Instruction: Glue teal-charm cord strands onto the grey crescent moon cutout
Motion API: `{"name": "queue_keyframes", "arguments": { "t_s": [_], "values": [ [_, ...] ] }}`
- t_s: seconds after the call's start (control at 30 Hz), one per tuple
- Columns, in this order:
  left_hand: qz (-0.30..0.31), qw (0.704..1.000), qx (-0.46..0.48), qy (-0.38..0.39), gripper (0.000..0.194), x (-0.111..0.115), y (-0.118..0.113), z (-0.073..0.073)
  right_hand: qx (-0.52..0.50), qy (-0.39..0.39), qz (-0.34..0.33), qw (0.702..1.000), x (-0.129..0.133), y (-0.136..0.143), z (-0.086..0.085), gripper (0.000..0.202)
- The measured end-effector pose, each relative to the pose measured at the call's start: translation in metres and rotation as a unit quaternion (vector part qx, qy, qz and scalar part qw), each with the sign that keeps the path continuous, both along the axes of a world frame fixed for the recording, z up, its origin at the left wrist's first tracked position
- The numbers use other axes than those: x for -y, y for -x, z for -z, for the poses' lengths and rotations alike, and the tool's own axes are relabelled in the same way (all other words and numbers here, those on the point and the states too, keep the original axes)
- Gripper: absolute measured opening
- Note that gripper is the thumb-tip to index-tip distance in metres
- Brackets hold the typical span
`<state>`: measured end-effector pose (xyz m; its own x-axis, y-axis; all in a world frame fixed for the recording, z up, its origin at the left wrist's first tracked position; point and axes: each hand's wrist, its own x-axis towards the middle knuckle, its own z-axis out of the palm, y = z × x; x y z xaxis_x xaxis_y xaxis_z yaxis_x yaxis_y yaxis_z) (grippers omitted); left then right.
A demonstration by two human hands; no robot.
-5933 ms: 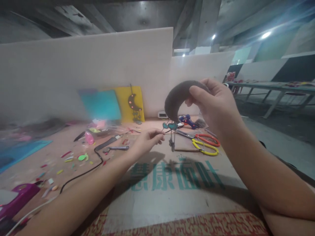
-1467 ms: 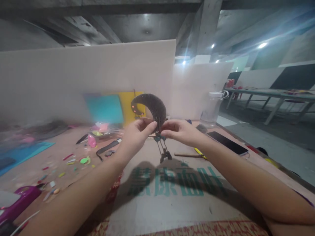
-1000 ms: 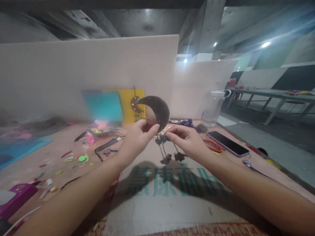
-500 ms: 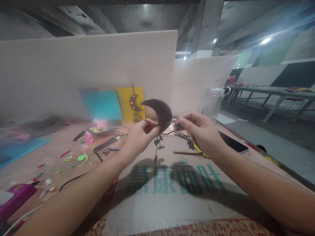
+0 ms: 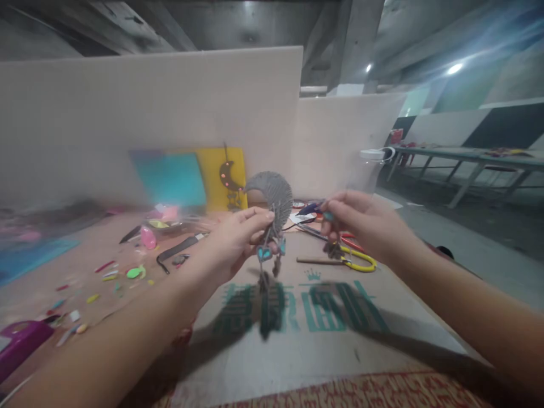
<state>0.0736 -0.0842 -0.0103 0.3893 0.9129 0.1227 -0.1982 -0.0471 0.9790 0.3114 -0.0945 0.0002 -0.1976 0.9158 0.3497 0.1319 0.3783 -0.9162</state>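
My left hand pinches the lower end of a grey, ridged crescent moon ornament, held upright above the board. Several small charms hang below the moon, among them a teal heart-like charm; the lowest ones are blurred. To the right, apart from the moon, my right hand has its fingers closed on small charms. A dark purple pointed piece sticks out to the left of the fingertips, and dark blurred charms dangle underneath. How these pieces join is hidden by the fingers.
Yellow-handled scissors and a brown stick lie beyond the lettered board. A yellow card bearing another moon figure leans at the back. Coloured clay bits are scattered left. A clear bottle stands behind.
The moon has turned so that its ridged grey side shows, and teal on its charms is visible. My right hand has moved slightly right, and the purple piece and dangling charms show more.
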Motion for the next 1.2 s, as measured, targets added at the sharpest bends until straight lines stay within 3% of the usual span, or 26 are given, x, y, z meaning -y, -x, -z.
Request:
{"name": "queue_keyframes", "arguments": {
  "t_s": [0.1,0.17,0.27,0.33,0.47,0.67,0.8,0.9,1.0,1.07,1.13,1.2],
  "values": [
    [-0.013,0.997,-0.057,0.041,0.032,-0.001,-0.003,0.027,0.186,0.057,-0.013,0.981,-0.010,-0.005,0.039,0.024],
    [-0.035,0.988,-0.133,0.075,0.040,-0.007,-0.003,0.054,0.322,0.009,0.026,0.946,-0.016,-0.010,0.059,0.025],
    [-0.050,0.972,-0.220,0.069,0.045,-0.016,0.000,0.086,0.405,-0.040,0.044,0.912,-0.022,-0.017,0.070,0.035],
    [-0.042,0.974,-0.211,0.068,0.048,-0.021,0.003,0.095,0.399,-0.050,0.038,0.915,-0.024,-0.017,0.068,0.031],
    [-0.044,0.984,-0.162,0.053,0.045,-0.021,0.005,0.086,0.346,-0.034,0.018,0.937,-0.025,-0.002,0.061,0.025],
    [-0.044,0.989,-0.131,-0.053,0.036,0.001,0.001,0.062,0.164,0.007,-0.059,0.985,-0.023,0.028,0.048,0.021],
    [0.049,0.997,-0.052,0.033,0.047,0.031,0.000,0.048,0.078,-0.006,-0.060,0.995,-0.003,0.035,0.027,0.024],
    [0.115,0.982,-0.029,0.146,0.060,0.054,0.004,0.040,0.060,-0.019,-0.045,0.997,0.012,0.033,0.018,0.026],
    [0.172,0.960,-0.084,0.204,0.062,0.063,0.016,0.039,0.079,0.003,-0.035,0.996,0.014,0.030,0.029,0.027],
    [0.199,0.945,-0.187,0.179,0.057,0.057,0.027,0.044,0.135,0.037,-0.015,0.990,0.006,0.029,0.049,0.026],
    [0.212,0.921,-0.318,0.079,0.048,0.046,0.038,0.049,0.214,0.082,0.005,0.973,-0.005,0.030,0.072,0.025],
    [0.141,0.898,-0.415,-0.044,0.041,0.032,0.043,0.051,0.247,0.097,0.009,0.964,-0.014,0.030,0.091,0.023]
  ]
}}
